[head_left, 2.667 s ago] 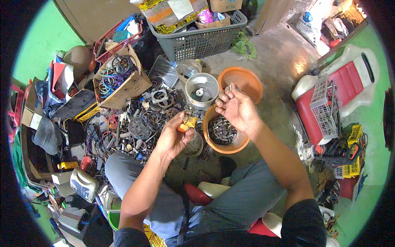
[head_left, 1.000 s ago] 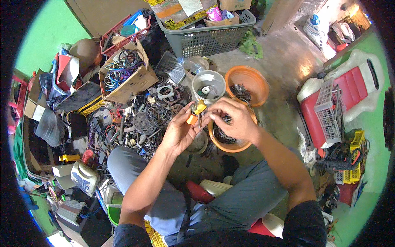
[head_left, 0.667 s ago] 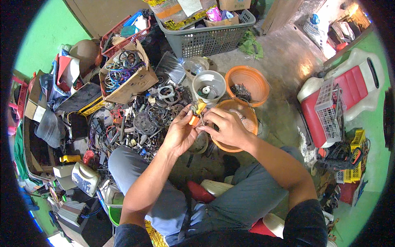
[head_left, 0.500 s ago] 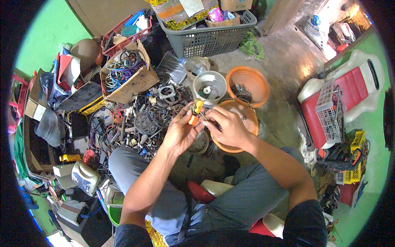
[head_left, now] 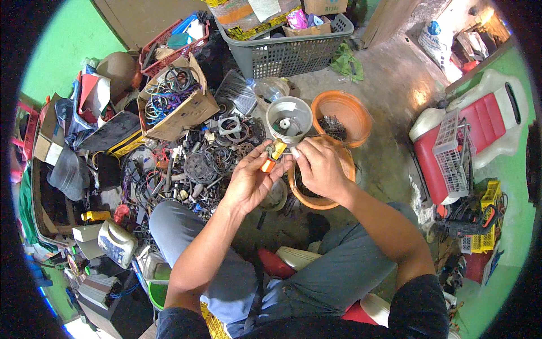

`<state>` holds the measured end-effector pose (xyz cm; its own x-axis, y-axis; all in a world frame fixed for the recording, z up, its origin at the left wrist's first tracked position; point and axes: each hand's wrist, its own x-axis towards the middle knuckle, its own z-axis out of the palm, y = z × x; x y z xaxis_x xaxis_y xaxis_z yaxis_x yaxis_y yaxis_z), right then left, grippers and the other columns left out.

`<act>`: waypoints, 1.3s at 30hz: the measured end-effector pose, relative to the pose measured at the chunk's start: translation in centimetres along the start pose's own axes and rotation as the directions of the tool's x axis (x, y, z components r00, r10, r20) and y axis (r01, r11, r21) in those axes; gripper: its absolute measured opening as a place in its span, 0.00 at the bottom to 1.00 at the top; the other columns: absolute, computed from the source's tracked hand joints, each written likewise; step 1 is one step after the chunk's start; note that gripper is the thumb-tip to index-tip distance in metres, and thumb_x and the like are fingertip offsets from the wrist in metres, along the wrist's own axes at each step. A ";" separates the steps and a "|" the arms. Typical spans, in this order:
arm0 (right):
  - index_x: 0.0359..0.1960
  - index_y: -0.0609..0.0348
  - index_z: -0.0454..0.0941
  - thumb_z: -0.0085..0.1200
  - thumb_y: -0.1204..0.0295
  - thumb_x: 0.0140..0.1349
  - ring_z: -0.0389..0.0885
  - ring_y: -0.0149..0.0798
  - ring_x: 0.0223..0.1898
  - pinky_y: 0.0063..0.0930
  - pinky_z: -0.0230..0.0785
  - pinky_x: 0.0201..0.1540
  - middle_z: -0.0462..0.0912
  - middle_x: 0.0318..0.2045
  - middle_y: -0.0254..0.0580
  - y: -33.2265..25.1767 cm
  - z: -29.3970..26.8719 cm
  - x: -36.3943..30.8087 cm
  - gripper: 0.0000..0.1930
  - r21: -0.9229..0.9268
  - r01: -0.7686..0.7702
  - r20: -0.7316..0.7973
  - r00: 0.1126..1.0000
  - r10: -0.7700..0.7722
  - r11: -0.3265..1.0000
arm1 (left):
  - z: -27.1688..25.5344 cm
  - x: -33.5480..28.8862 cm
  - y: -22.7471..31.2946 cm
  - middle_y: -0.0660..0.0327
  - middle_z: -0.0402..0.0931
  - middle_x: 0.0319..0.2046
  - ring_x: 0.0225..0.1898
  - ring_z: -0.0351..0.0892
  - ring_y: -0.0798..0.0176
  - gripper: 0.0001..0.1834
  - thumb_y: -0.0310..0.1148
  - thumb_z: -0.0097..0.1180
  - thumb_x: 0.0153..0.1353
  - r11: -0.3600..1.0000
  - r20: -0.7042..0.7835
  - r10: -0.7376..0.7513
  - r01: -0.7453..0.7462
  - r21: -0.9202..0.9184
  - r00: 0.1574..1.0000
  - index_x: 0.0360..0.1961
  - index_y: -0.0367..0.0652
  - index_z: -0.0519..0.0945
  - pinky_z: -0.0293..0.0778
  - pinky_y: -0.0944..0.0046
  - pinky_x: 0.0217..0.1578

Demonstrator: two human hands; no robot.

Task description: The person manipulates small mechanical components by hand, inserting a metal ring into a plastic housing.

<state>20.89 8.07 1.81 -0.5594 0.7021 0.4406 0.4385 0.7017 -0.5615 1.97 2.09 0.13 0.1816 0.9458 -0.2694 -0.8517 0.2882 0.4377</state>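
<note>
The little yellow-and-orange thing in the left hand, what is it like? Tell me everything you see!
The small, blocky yellow-and-orange piece is yellow above and orange below. It looks like plastic, with a dull, metal-looking bit beside the yellow. It leans, held up in the bare left hand. The bare right hand is close by; I can't tell if it touches.

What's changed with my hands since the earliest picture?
Your right grip has moved left and toward you, closing in beside your left grip; whether it holds anything small is unclear. The left still holds the yellow-and-orange piece. The gray bucket and orange tubs stayed where they were.
</note>
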 end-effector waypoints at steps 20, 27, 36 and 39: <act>0.32 0.64 0.76 0.58 0.78 0.61 0.76 0.52 0.27 0.42 0.67 0.33 0.77 0.28 0.48 -1.6 -0.8 0.6 0.03 0.064 -0.003 -0.060 0.998 0.007 0.998 | -0.5 0.1 0.0 0.47 0.72 0.54 0.48 0.79 0.52 0.26 0.27 0.51 0.69 0.977 0.009 0.144 -0.141 -0.160 0.990 0.65 0.35 0.61 0.79 0.57 0.51; 0.32 0.64 0.77 0.61 0.79 0.59 0.78 0.49 0.29 0.39 0.70 0.32 0.77 0.28 0.46 -1.6 -1.7 0.7 0.04 0.011 0.036 -0.048 0.998 -0.036 0.999 | -0.2 0.1 0.1 0.47 0.73 0.53 0.47 0.78 0.53 0.25 0.28 0.52 0.69 0.971 0.010 0.153 -0.149 -0.188 0.988 0.64 0.35 0.62 0.78 0.58 0.51; 0.39 0.63 0.79 0.59 0.80 0.59 0.82 0.47 0.32 0.37 0.76 0.34 0.79 0.34 0.46 -0.6 -2.9 0.9 0.06 -0.022 0.165 -0.282 0.945 -0.164 0.986 | -3.7 1.3 2.9 0.53 0.74 0.44 0.42 0.77 0.58 0.16 0.30 0.51 0.71 0.906 -0.048 0.215 -0.218 -0.363 0.975 0.56 0.37 0.70 0.79 0.62 0.46; 0.39 0.64 0.79 0.59 0.84 0.58 0.83 0.43 0.32 0.32 0.76 0.35 0.80 0.35 0.47 -0.7 -4.6 0.6 0.08 0.068 0.073 -0.290 0.956 -0.050 0.995 | -3.1 0.8 3.8 0.55 0.74 0.44 0.41 0.76 0.59 0.18 0.31 0.52 0.70 0.929 -0.037 0.265 -0.266 -0.258 0.963 0.57 0.37 0.69 0.78 0.63 0.45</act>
<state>23.49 8.58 5.75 -0.3524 0.6711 0.6523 0.3477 0.7410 -0.5745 -2.61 3.44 -1.05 -0.0694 0.9821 -0.1751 -0.9661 -0.0224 0.2572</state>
